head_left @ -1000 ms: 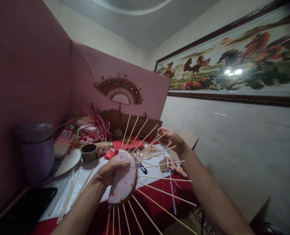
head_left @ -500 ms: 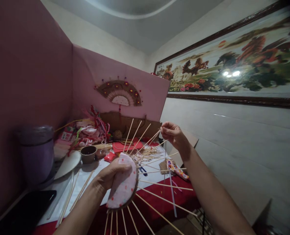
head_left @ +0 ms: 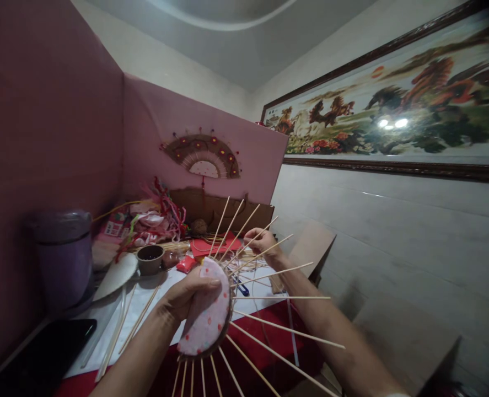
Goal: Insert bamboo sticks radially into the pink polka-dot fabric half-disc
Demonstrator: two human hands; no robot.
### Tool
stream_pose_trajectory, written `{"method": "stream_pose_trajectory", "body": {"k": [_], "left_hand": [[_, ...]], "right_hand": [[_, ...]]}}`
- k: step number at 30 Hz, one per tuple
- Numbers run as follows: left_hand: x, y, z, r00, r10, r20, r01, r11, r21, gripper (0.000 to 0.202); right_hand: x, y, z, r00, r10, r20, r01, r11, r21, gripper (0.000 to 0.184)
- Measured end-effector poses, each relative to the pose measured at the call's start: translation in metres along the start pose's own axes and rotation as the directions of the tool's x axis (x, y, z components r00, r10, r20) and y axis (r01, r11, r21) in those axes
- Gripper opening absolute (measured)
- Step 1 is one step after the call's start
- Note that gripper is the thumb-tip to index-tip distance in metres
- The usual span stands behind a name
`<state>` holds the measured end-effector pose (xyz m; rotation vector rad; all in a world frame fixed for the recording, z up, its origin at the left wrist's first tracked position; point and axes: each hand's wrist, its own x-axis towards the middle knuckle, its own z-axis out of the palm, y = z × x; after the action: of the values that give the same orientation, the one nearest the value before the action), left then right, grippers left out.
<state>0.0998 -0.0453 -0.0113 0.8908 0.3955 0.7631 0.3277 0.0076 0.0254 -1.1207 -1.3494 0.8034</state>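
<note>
A fan frame fills the lower middle: a half-round base (head_left: 209,317) in white cloth with red dots, and thin wooden sticks (head_left: 285,298) fanning out from its curved edge. My left hand (head_left: 192,289) grips this base, thumb lying across the cloth. Behind the upper sticks is my right hand (head_left: 263,242), its thumb and fingertips pinched on what looks like a thin cord. A faint strand hangs below the sticks; much of it is too fine to follow.
A finished fan (head_left: 203,157) hangs on the pink board (head_left: 252,160). On the table are a brown cup (head_left: 150,259), a purple bin (head_left: 62,264), a black phone (head_left: 41,353), red paper (head_left: 211,247), a blue cutter (head_left: 241,285), loose sticks (head_left: 139,320) and piled ribbons (head_left: 161,215).
My right hand has moved left and down, from the tip of an upper stick to behind the sticks. The fan frame has turned slightly in my left hand, which keeps its grip.
</note>
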Motion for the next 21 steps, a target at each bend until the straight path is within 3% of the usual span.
{"method": "stream_pose_trajectory", "body": {"k": [9,16,21], "left_hand": [[-0.001,0.003,0.003,0.996,0.084,0.007,-0.084,0.996,0.018,0.023],[0.003,0.002,-0.001,0.991,0.118,0.062,-0.119,0.992,0.027,0.027],[0.006,0.002,-0.006,0.989,0.145,0.025,-0.143,0.988,-0.065,0.017]], "right_hand": [[-0.01,0.04,0.062,0.999,-0.021,-0.031,0.018,0.995,-0.099,0.017],[-0.007,0.063,0.076,0.994,-0.063,-0.087,0.05,0.987,-0.151,0.021],[-0.016,0.069,0.086,0.995,-0.092,-0.032,0.084,0.977,-0.195,0.021]]}}
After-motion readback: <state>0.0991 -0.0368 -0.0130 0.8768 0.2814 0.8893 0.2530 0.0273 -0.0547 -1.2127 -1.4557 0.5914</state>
